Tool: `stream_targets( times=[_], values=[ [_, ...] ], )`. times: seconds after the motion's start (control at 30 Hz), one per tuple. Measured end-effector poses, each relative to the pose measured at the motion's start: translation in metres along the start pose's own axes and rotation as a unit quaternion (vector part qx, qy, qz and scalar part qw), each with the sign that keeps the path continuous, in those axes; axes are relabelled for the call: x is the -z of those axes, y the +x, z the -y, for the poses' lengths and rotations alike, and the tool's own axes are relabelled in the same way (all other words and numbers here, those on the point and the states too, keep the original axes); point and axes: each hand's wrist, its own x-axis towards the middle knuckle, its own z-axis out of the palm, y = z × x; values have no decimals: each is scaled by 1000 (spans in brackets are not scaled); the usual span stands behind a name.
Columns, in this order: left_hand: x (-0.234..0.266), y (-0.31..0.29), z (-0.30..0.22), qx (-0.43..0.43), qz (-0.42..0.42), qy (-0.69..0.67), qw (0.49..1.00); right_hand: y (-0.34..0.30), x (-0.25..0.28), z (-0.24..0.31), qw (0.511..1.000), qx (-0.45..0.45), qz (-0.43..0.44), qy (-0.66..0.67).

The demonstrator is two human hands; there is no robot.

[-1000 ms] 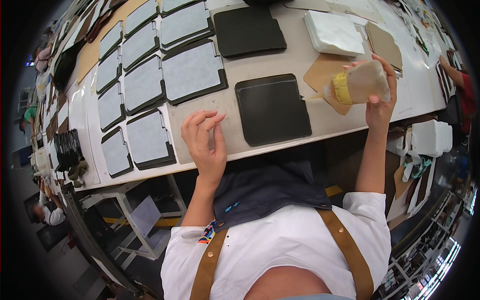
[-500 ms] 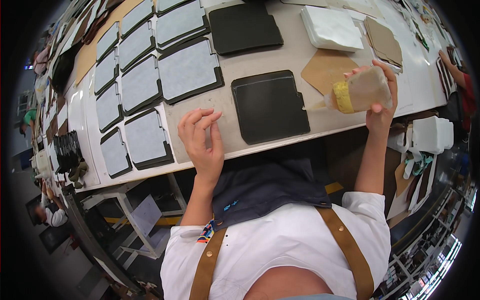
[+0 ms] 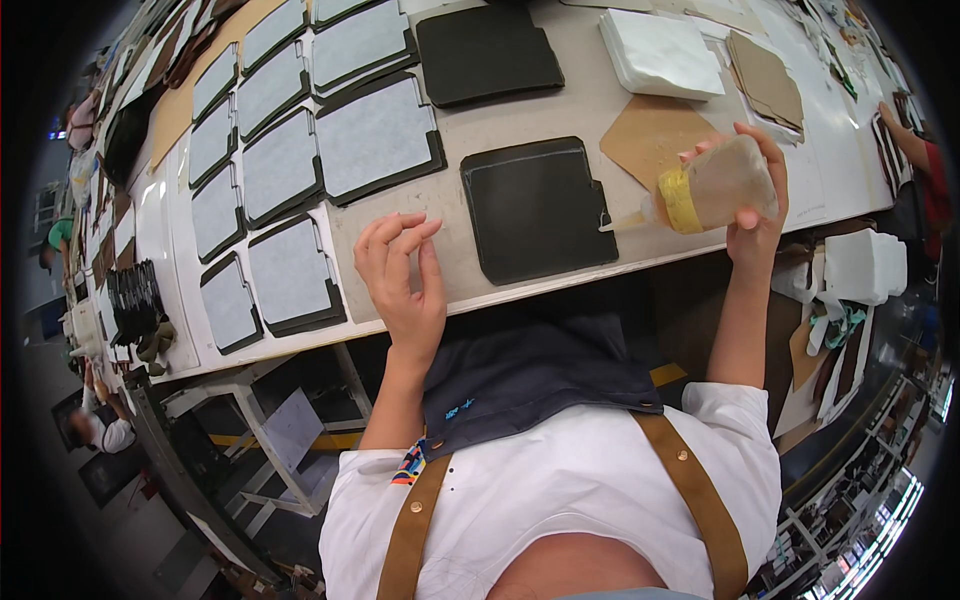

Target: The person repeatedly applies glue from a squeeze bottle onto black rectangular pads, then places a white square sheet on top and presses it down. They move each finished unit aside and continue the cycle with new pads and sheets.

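- Looks partway along with the black panel [image 3: 535,215], to judge by a short white trace [image 3: 604,226] at the notch on the right side and a faint pale line just inside the top edge.
- Seems further along at the left, among the pale-sheeted panels [image 3: 372,140], set out in rows and rimmed in black.
- Appears unfinished by comparison: bare of any pale sheet across the middle, as on the other black panel [image 3: 488,55] just beyond.
- Lies flat on the counter [image 3: 570,115], near the front edge and between the 2 hands.
- Looks dark, smooth and roughly square, with rounded corners and a small step in the right side.
- In the right hand [image 3: 757,238], fingers wrapped around a cloudy bottle [image 3: 725,185], tipped on its side, with a yellow band [image 3: 679,200] near the neck.
- Points leftward with the nozzle [image 3: 628,221], tip right at the white trace; cannot tell whether touching or just above.
- In the left hand [image 3: 408,290], fingers loosely curled and partly open, holding nothing, just left of the panel and apart from it.
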Motion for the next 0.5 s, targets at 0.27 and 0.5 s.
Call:
stream_targets(
  times=[0.27, 0.5],
  values=[
    [-1, -1, 0, 2, -10, -11, 1000, -35, 6, 2, 996, -59, -68, 16],
    [-2, -1, 1, -7, -18, -8, 1000, -98, 9, 9, 950, -140, -253, 121]
  ],
)
